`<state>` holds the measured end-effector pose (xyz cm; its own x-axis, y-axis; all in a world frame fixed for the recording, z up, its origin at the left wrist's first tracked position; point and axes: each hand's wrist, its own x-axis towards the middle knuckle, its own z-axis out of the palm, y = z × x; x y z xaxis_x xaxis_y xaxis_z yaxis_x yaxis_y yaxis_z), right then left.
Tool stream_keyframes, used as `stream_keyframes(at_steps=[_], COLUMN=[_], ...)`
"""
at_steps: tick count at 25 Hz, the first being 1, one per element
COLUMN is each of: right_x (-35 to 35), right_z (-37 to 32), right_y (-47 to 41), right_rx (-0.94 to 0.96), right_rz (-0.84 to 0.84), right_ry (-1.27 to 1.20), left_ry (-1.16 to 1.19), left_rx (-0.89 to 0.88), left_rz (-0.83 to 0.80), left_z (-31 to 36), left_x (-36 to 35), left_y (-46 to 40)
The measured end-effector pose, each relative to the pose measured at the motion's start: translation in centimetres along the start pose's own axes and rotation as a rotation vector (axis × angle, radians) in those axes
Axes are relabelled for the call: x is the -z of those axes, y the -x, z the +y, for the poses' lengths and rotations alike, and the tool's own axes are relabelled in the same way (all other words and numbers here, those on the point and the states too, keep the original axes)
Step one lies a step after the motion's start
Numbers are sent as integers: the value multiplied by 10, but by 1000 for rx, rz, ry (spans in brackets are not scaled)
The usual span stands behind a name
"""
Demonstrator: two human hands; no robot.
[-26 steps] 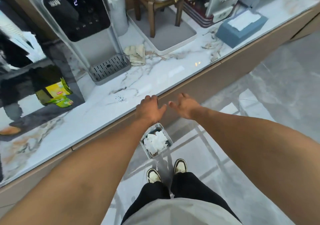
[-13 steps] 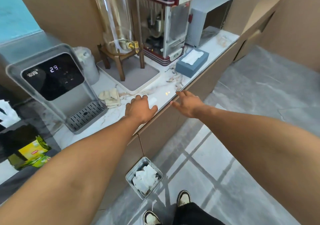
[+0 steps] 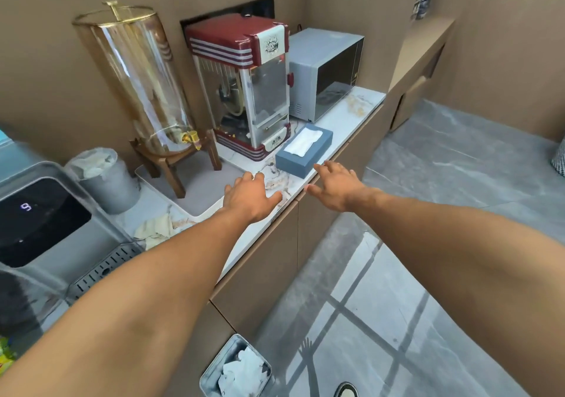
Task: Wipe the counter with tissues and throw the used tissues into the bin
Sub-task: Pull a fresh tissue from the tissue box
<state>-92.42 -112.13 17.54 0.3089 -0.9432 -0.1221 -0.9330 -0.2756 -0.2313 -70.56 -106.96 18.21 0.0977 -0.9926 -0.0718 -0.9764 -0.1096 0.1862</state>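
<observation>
A blue tissue box [image 3: 305, 151] with a white tissue sticking out stands on the white marble counter [image 3: 345, 121] in front of the popcorn machine. My right hand [image 3: 333, 187] is open, fingers spread, just short of the box's near corner. My left hand [image 3: 249, 196] is open too, palm down over the counter's front edge, holding nothing. On the floor below the counter sits a small metal bin [image 3: 235, 369] with crumpled white tissues in it.
Along the wall stand a water dispenser [image 3: 46, 228], a grey cup [image 3: 104, 179], a glass drink dispenser [image 3: 140, 90] on a tray [image 3: 195, 194], a red popcorn machine [image 3: 244, 90] and a microwave [image 3: 324, 69]. A crumpled cloth [image 3: 154, 230] lies on the counter.
The view has swung up and to the right along the counter. Both hands have moved from above the bin towards the tissue box, still holding nothing.
</observation>
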Motion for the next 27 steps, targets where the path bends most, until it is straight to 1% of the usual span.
stream_keyframes(at_steps=[6, 11, 17, 20, 23, 27], right_x=[34, 40, 23, 15, 9, 7], right_z=[66, 100, 125, 135, 134, 127], right_y=[-52, -95, -166, -208, -255, -310], right_rx=[37, 71, 88, 79, 81, 85], right_rz=[-5, -20, -59, -76, -106, -132], right_ry=[0, 2, -10, -31, -25, -25], left_ry=[-62, -75, -93, -77, -43, 2], left_rx=[-2, 11, 44, 43, 50, 49], left_rz=[11, -6, -70, -89, -106, -140], left_z=[62, 89, 88, 84, 78, 63], left_x=[10, 4, -23, -39, -56, -73], left_y=[-59, -99, -168, -217, -265, -307])
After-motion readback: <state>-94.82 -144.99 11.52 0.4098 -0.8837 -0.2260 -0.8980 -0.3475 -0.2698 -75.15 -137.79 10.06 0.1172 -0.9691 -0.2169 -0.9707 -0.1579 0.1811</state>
